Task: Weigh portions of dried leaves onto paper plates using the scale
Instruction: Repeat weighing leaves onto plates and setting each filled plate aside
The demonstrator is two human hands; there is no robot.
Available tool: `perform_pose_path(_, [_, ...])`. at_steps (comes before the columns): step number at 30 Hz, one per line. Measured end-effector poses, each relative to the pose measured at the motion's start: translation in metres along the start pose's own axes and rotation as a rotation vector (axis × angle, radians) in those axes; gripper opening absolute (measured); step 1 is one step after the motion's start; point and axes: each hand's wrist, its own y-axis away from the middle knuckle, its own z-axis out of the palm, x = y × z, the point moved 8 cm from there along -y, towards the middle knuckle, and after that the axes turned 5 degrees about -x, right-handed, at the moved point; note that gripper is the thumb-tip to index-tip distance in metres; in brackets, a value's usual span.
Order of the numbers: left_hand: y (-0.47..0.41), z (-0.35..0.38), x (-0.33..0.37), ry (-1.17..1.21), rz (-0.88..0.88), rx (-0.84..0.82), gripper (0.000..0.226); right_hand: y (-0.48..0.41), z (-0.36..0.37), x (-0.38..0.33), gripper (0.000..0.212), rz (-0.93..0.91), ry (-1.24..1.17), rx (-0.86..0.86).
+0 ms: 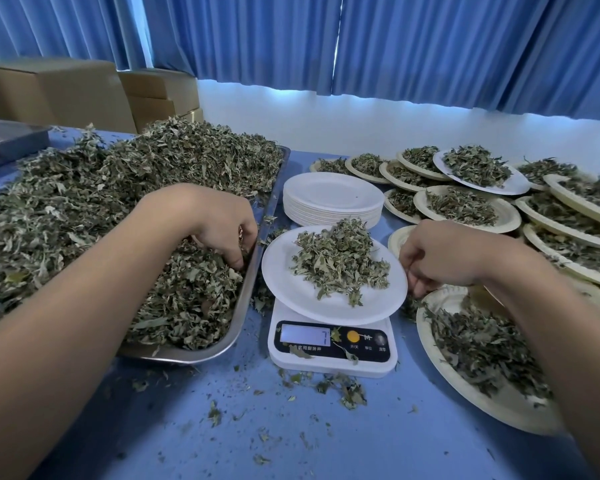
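Scale (331, 355) sits mid-surface, near side, white, display lit but the reading is not legible. A few leaf bits lie on its front panel.

White plate (284, 268) is on the scale and overhangs it left and right. A heap of dried leaves (340, 258) sits on it, toward the far half.

Left hand (219, 226) is over the right end of the metal tray (253, 282), its fingers (236, 258) curled down into the bulk leaves (118, 188), closed around a clump. The tray is piled high, just left of the scale.

Right hand (437, 258) is at the white plate's right rim, its fingers (418, 287) curled under. Cannot tell if they hold the rim, hold leaves, or hold nothing.

Stack of blank plates (331, 195) is just beyond the scale. Filled plates (510, 410) cover the right side, overlapping, running from near right to far right.

Loose crumbs (347, 389) are scattered on the blue surface (187, 427) in front of the scale.

Far side: blue curtains (430, 46), cardboard boxes (56, 95) at far left.
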Motion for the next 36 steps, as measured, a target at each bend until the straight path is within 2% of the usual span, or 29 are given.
perform_pose_path(3, [0.007,-0.019,0.002,0.142,0.05,0.187,0.004,0.0,-0.003,-0.001,0.038,-0.013,-0.04,0.015])
perform_pose_path(5, [0.012,-0.034,0.007,0.279,0.086,0.353,0.016,-0.001,-0.01,0.002,0.035,-0.017,-0.106,0.076])
perform_pose_path(6, [0.013,-0.035,0.011,0.327,0.099,0.376,0.021,-0.001,-0.014,0.004,0.03,-0.018,-0.155,0.111])
perform_pose_path(8, [0.01,-0.03,0.024,0.311,0.11,0.342,0.026,-0.001,-0.016,0.006,0.02,-0.036,-0.268,0.141])
perform_pose_path(11, [0.004,-0.02,0.037,0.209,0.092,0.296,0.026,-0.001,-0.01,0.007,0.02,-0.06,-0.351,0.105])
perform_pose_path(15, [-0.002,-0.012,0.044,0.23,0.07,0.278,0.029,-0.006,-0.007,0.011,0.017,-0.04,-0.416,0.103])
perform_pose_path(18, [-0.002,-0.013,0.042,0.298,0.048,0.33,0.028,-0.007,-0.01,0.016,0.011,-0.018,-0.547,0.105])
perform_pose_path(24, [0.001,-0.034,0.037,0.674,0.087,0.472,0.025,0.0,-0.034,0.028,0.01,-0.021,-0.688,0.172])
perform_pose_path(28, [-0.017,-0.04,0.063,1.04,0.143,0.313,0.028,0.015,-0.071,0.046,0.015,0.01,-0.68,0.254])
perform_pose_path(30, [-0.03,-0.051,0.085,1.178,0.179,0.266,0.023,0.025,-0.096,0.061,0.017,0.026,-0.693,0.326])
perform_pose_path(36, [-0.073,-0.101,0.177,1.301,0.305,0.288,0.015,0.062,-0.164,0.127,0.027,0.127,-0.738,0.523])
